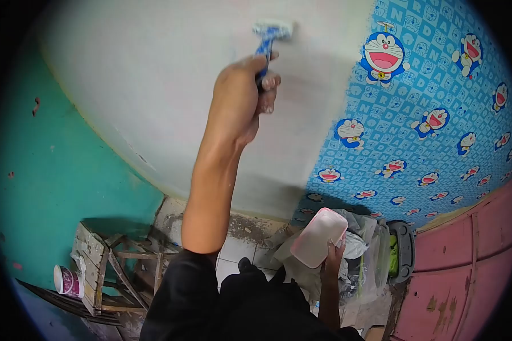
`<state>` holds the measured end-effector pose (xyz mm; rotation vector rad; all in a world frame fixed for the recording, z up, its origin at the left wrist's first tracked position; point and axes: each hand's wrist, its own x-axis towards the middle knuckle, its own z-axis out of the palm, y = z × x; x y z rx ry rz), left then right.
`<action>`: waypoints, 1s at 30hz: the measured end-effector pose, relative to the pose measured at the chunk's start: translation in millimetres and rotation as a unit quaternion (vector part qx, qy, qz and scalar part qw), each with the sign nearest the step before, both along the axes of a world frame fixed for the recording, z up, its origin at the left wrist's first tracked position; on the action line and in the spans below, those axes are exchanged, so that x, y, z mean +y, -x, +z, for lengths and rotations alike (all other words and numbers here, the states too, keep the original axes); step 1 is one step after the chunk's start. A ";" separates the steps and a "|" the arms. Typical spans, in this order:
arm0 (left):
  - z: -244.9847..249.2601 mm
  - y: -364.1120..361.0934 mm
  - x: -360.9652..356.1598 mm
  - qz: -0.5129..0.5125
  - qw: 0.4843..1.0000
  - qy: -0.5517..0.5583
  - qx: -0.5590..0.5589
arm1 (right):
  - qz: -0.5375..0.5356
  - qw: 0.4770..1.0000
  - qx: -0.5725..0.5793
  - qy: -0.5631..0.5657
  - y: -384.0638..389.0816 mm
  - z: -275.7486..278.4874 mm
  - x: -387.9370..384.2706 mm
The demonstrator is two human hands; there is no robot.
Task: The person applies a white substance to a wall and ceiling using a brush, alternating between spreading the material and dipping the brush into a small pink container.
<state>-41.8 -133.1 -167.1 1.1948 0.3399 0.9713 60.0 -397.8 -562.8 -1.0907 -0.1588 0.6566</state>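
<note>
- Head view is showing two hands at work: the left hand (242, 99) is reaching up with its fingers wrapped tight around one blue-handled brush (269, 35), and it is pressing the brush's pale head against the white wall (142, 79).
- The right hand (333, 260) is staying low by the body and gripping one pale container (318, 236) from beneath, with its fingers curling round the lower edge.
- Just behind that container, a heap of plastic bags (361, 247) is lying on the floor, at the foot of the wall.
- The white wall is running between one teal wall (57, 170) on the left and blue cartoon wallpaper (432, 113) on the right.
- One pink panel (466, 261) is standing at the lower right, with its paint flaking.
- Down left, one wooden stool (105, 267) is sitting on the tiled floor (233, 250) and carrying a single cup (68, 281) lying on its side.
</note>
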 end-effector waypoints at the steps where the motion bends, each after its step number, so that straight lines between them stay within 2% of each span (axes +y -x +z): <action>1: 5.6 -0.9 0.9 0.001 1.000 -0.017 -0.019 | 0.004 1.000 -0.001 0.001 0.6 1.0 -0.9; 4: -6.1 -9.3 18.3 0.044 0.999 -0.022 -0.001 | 0.007 1.000 -0.001 0.007 2.9 4.1 -4.1; 8: -77.5 -22.8 32.0 0.139 0.987 -0.059 0.057 | 0.005 0.999 0.024 0.020 9.0 13.2 -4.1; 10: -141.7 -27.5 32.7 0.148 0.987 -0.036 0.060 | 0.000 0.999 0.000 0.033 8.9 -2.4 -5.8; 12: -221.6 -27.1 29.5 0.188 0.973 -0.045 0.125 | -0.004 0.999 -0.013 0.044 11.2 -11.5 -8.4; 15: -346.2 -21.0 16.5 0.195 0.967 0.008 0.162 | -0.003 0.999 -0.008 0.052 13.7 -7.8 -8.1; 17: -405.9 -16.6 7.3 0.209 0.957 0.027 0.198 | 0.016 0.999 0.006 0.050 15.8 9.9 -8.4; 20: -464.2 -7.8 6.9 0.241 0.935 0.034 0.257 | 0.021 0.998 -0.006 0.064 12.0 3.3 -11.9; 23: -464.9 2.4 19.8 0.251 0.918 0.045 0.305 | 0.021 0.997 -0.006 0.069 8.3 -1.2 -13.8; 25: -439.8 6.5 36.0 0.232 0.919 0.067 0.311 | 0.013 0.998 -0.001 0.068 8.1 4.3 -13.8; 28: -334.0 3.4 48.5 0.228 0.937 0.069 0.256 | 0.015 0.997 0.004 0.071 5.5 2.3 -13.2; 30: -276.7 -1.3 57.4 0.235 0.937 0.028 0.256 | 0.020 0.997 0.007 0.070 5.4 4.6 -10.4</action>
